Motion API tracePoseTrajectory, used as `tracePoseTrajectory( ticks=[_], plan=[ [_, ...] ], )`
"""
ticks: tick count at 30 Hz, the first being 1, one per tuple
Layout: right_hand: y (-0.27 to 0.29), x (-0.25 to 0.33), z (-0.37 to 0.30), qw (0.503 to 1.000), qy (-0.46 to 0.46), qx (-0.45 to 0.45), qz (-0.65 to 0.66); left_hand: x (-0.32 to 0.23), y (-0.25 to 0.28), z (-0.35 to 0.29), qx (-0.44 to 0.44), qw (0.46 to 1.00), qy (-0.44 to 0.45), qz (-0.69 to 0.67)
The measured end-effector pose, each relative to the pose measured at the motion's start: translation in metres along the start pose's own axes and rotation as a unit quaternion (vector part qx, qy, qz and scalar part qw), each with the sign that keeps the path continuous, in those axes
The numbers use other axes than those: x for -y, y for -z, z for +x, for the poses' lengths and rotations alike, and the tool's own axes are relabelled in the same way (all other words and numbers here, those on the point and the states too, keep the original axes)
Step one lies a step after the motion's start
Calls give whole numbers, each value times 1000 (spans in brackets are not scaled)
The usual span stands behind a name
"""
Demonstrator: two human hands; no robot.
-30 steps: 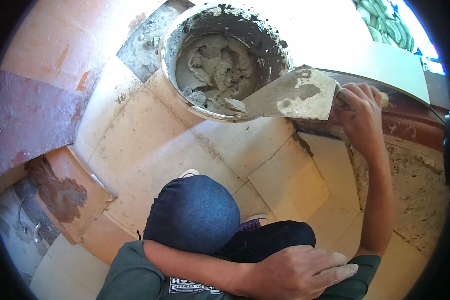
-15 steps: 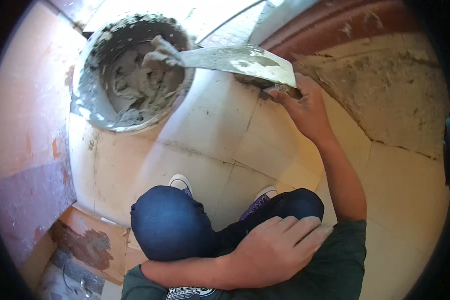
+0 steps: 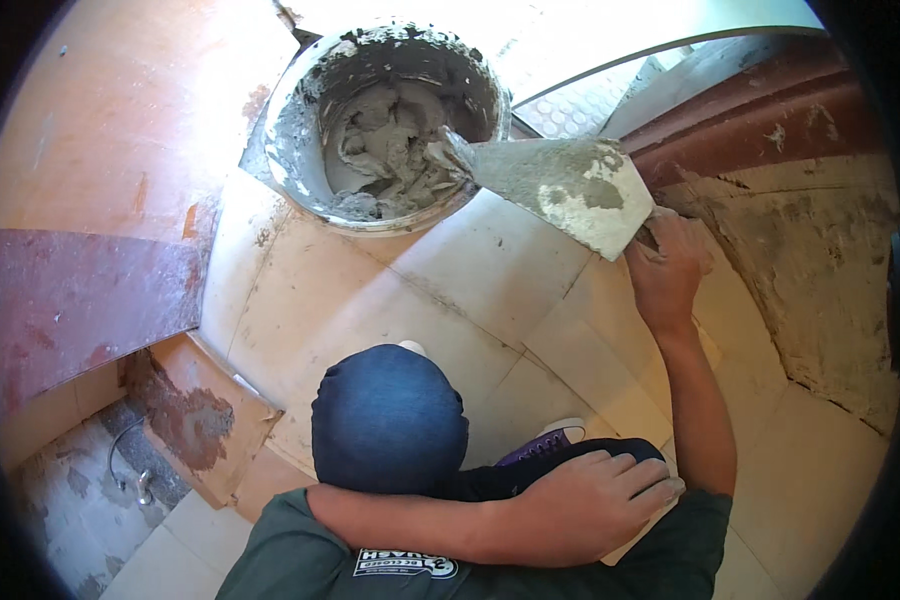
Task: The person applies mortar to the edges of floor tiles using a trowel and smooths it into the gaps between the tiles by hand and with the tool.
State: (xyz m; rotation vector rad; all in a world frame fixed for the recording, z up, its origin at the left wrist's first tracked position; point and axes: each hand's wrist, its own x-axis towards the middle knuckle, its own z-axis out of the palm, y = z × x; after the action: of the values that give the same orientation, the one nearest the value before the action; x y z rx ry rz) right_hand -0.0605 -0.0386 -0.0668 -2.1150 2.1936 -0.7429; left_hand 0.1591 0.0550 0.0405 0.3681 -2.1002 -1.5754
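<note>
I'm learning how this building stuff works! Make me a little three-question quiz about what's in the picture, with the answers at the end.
1. Fill the gap: The gray paste sits inside a round ____.

2. True or false: The left hand is gripping a brush.

3. Which tool is in the right hand?
A) a hammer
B) a trowel
C) a saw

Key:
1. bucket
2. False; no tool shows in that hand.
3. B
</note>
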Motion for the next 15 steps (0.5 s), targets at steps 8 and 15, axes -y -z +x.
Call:
tracePoseTrajectory(
  ticks=[8,15],
  plan=[
    [-11,4,-10,996,67,34,-53,-1,2,-6,-22,1000,2,-14],
    [-6,-14,-33,995,50,84,36,-3,3,7,39,999,-3,-23]
  ],
)
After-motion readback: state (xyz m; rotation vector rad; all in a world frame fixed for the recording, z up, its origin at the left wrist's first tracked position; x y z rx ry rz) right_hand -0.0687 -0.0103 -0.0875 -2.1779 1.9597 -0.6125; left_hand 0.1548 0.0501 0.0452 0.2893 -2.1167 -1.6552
